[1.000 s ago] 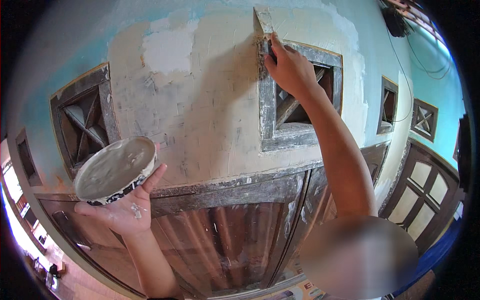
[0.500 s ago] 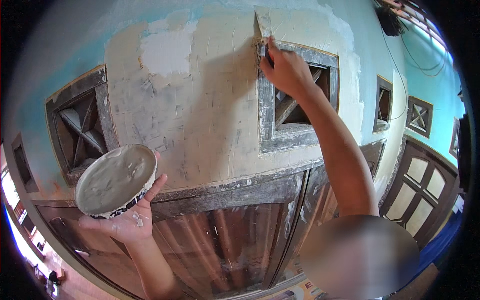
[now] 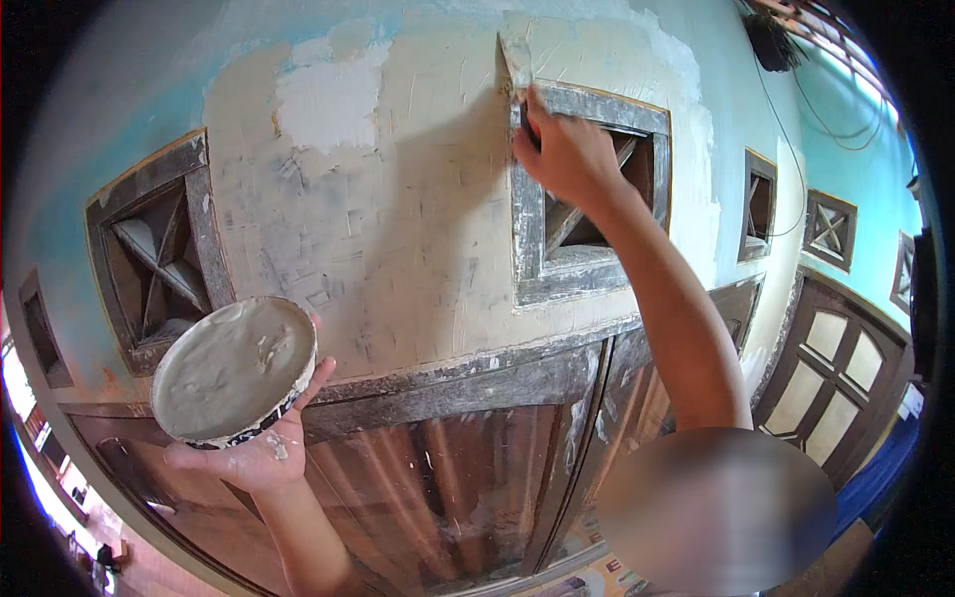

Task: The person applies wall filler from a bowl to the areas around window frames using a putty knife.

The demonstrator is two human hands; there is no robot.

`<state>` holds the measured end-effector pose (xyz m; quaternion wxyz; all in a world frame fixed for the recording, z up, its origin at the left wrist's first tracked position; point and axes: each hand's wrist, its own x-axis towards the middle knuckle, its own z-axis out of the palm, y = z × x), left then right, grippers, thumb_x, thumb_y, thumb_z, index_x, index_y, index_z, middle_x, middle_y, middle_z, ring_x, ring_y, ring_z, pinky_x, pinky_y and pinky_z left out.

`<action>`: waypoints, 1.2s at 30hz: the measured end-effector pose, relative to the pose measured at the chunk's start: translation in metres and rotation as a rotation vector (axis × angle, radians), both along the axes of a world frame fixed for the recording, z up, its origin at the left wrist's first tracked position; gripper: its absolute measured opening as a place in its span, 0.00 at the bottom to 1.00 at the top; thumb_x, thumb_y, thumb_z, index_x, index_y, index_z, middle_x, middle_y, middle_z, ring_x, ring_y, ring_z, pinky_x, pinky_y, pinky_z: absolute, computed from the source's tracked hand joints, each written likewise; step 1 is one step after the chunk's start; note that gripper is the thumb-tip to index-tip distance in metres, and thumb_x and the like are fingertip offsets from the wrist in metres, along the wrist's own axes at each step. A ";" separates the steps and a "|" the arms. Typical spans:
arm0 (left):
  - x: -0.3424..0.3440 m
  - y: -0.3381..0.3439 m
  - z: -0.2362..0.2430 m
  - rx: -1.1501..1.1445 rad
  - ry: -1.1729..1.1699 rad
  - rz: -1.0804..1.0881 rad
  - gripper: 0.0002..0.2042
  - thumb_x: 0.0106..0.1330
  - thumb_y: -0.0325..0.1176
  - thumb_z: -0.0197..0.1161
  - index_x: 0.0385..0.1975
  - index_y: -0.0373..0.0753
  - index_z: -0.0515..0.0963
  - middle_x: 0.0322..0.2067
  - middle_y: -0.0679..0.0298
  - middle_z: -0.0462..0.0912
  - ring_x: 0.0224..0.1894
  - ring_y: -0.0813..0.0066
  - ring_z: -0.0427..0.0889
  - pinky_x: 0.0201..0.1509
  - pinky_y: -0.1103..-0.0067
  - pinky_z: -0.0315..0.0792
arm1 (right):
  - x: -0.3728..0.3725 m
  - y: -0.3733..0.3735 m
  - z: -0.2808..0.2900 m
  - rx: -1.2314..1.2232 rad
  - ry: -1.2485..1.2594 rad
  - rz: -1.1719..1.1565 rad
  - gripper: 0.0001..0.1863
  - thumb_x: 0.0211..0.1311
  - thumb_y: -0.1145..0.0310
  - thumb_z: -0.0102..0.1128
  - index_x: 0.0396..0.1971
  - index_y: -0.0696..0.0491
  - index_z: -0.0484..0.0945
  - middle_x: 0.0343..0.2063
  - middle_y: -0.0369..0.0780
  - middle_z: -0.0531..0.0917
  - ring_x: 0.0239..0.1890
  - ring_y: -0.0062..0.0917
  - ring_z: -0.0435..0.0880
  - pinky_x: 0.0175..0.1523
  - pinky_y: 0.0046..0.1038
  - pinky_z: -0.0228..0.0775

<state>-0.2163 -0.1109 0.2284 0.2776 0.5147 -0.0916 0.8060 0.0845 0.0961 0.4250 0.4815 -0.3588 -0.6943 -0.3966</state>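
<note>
On my left palm rests a shallow round tub of grey filler paste (image 3: 237,368), tilted toward me, its rim smeared. My left hand (image 3: 261,460) supports it from below with fingers curled up its right side, and dried paste marks the skin. Higher up, my right hand (image 3: 569,151) grips a putty knife (image 3: 516,62). Its blade lies against the patched wall (image 3: 438,189), just above the upper left corner of a weathered wooden vent frame (image 3: 597,282). Most of the knife's handle is hidden behind my fingers.
Another wooden vent (image 3: 164,254) with crossed slats is at the left. Below runs a worn wooden beam (image 3: 468,383) over glazed panels (image 3: 418,488). To the right are a panelled door (image 3: 831,373) and hanging cables (image 3: 796,149). A blurred patch covers the lower right.
My right hand and the putty knife have moved slightly down and left near the vent corner. The tub in my left hand sits a little lower in view.
</note>
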 end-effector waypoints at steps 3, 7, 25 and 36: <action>-0.007 -0.005 -0.004 -0.021 -0.043 0.062 0.59 0.49 0.76 0.64 0.75 0.42 0.50 0.72 0.37 0.51 0.68 0.17 0.54 0.61 0.34 0.68 | -0.004 -0.003 -0.036 0.078 0.024 0.077 0.32 0.64 0.55 0.56 0.66 0.54 0.69 0.27 0.46 0.87 0.26 0.45 0.87 0.32 0.46 0.80; -0.001 -0.003 -0.003 -0.092 -0.062 0.136 0.62 0.47 0.85 0.51 0.76 0.44 0.48 0.72 0.44 0.56 0.68 0.25 0.61 0.59 0.32 0.69 | 0.003 -0.012 -0.006 0.121 0.081 0.130 0.31 0.65 0.55 0.57 0.65 0.53 0.70 0.28 0.46 0.87 0.28 0.45 0.87 0.33 0.47 0.80; 0.013 0.011 -0.014 -0.090 -0.036 0.047 0.63 0.45 0.85 0.54 0.76 0.43 0.48 0.71 0.43 0.58 0.65 0.19 0.62 0.58 0.33 0.71 | 0.007 -0.011 0.029 0.136 0.132 0.000 0.31 0.65 0.54 0.58 0.65 0.53 0.71 0.27 0.43 0.86 0.30 0.43 0.86 0.35 0.44 0.79; 0.001 0.008 -0.023 -0.012 -0.041 -0.009 0.59 0.50 0.77 0.62 0.75 0.42 0.50 0.73 0.40 0.51 0.70 0.20 0.52 0.62 0.34 0.67 | 0.011 -0.017 -0.010 0.140 0.110 0.142 0.32 0.63 0.54 0.59 0.65 0.54 0.72 0.27 0.44 0.87 0.29 0.43 0.87 0.34 0.44 0.80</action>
